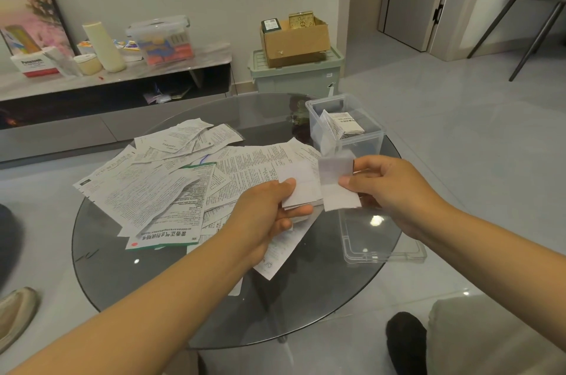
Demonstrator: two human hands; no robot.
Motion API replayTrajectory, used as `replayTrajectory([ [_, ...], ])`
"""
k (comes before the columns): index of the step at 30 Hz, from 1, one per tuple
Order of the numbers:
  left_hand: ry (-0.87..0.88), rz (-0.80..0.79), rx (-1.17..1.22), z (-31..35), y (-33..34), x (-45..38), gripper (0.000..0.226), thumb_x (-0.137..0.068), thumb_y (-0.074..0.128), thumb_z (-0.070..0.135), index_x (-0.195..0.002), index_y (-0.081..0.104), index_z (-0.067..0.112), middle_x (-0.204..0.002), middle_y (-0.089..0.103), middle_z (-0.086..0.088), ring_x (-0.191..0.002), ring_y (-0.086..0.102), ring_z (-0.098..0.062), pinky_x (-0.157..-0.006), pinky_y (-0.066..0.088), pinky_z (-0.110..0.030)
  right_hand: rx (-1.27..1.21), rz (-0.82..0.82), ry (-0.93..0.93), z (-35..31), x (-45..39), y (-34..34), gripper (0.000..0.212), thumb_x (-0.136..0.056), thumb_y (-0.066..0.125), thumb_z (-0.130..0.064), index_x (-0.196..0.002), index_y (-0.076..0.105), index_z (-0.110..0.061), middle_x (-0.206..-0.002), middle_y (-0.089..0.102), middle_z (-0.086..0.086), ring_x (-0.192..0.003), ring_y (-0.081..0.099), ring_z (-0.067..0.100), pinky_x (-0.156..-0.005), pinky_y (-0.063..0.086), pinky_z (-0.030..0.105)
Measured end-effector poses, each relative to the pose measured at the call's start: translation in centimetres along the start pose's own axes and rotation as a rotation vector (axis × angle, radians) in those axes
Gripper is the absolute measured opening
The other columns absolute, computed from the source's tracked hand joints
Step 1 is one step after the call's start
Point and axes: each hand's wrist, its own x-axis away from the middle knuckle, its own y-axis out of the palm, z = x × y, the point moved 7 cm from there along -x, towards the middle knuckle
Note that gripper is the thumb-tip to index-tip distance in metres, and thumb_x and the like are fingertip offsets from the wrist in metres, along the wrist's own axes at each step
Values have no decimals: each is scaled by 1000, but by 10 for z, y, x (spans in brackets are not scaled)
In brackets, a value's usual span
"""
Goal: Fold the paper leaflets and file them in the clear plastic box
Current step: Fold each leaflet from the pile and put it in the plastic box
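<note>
Both hands pinch one leaflet [318, 187] above the counter [306, 298]: left hand [269, 215] fingers at its 8 o'clock corner, right hand [395, 190] at 3. The clear box [372, 141] sits at 1 o'clock, nearer the right hand.

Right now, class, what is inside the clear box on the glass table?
The clear box holds a few folded leaflets leaning at its far end. Its near part looks empty, though the held leaflet covers its near corner.

The leaflet [324, 187] I pinch is plain white, faintly creased. Left of my grip, the pile [159, 187] is white with black print, one sheet green-edged. Beyond, the box [344, 126] is clear; the table [306, 307] smoky grey.
</note>
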Motion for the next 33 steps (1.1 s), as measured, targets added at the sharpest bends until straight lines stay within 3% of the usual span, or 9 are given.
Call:
replayTrajectory([
  [3, -5, 26, -10, 0, -3, 0, 9, -95, 55, 15, -97, 61, 10, -84, 74, -4, -60, 69, -12, -36, 36, -14, -86, -18, 34, 2, -1, 0, 10, -82, 67, -1, -87, 69, -9, -86, 70, 14, -66, 64, 22, -53, 56, 22],
  [7, -17, 24, -22, -1, -2, 1, 9, -94, 56, 15, -98, 61, 8, -83, 72, -6, -58, 69, -12, -35, 35, -15, -87, -81, 36, 4, -2, 4, 17, -85, 63, 0, -97, 71, -7, -89, 72, 11, -69, 68, 20, -68, 59, 27],
  [13, -16, 38, -15, 0, -4, 1, 9, -94, 56, 15, -99, 60, 9, -78, 72, -3, -59, 69, -12, -35, 36, -15, -46, -153, 11, -1, 3, 8, 20, -88, 60, -2, -105, 69, -6, -81, 67, 21, -59, 66, 18, -57, 57, 22],
  [16, -12, 39, -30, 0, -4, 1, 11, -94, 55, 15, -102, 61, 9, -82, 73, -2, -61, 70, -12, -36, 37, -15, -57, -187, 26, -3, 3, 11, 24, -92, 51, -1, -99, 72, -7, -92, 73, 12, -72, 70, 21, -65, 59, 24],
  [19, -7, 44, -49, 1, -5, 1, 13, -94, 55, 17, -104, 61, 10, -90, 74, -3, -63, 70, -12, -38, 38, -14, -108, -229, 43, -5, 5, 15, 17, -88, 57, -10, -97, 71, -4, -90, 74, 12, -80, 70, 24, -70, 59, 26],
  [24, 13, 26, -84, 3, -4, 3, 11, -94, 57, 20, -98, 62, 12, -77, 74, 2, -64, 71, -13, -36, 39, -14, 18, -153, -78, -7, 6, 10, 14, -84, 64, -5, -87, 73, -16, -89, 73, 5, -70, 67, 9, -57, 52, 16],
  [28, 45, 11, -140, 4, -2, 3, 9, -93, 59, 21, -93, 63, 14, -78, 73, 2, -64, 71, -13, -38, 38, -14, 33, -131, -161, -11, 4, 9, 19, -84, 64, -2, -97, 69, -14, -88, 62, 24, -77, 62, 23, -63, 54, 19],
  [31, 62, -50, -156, 3, 5, 4, 8, -92, 59, 22, -92, 63, 16, -82, 74, 1, -68, 71, -15, -40, 39, -14, 109, -117, -188, -9, 4, 12, 26, -84, 66, -5, -106, 63, -19, -83, 65, 18, -76, 65, 29, -63, 54, 18],
  [33, 63, -99, -143, 2, 10, 4, 10, -92, 59, 24, -93, 64, 16, -87, 75, -2, -72, 72, -16, -41, 41, -13, 203, -51, -212, -8, 3, 10, 26, -83, 68, -11, -106, 61, -22, -82, 68, 11, -75, 68, 24, -60, 53, 13],
])
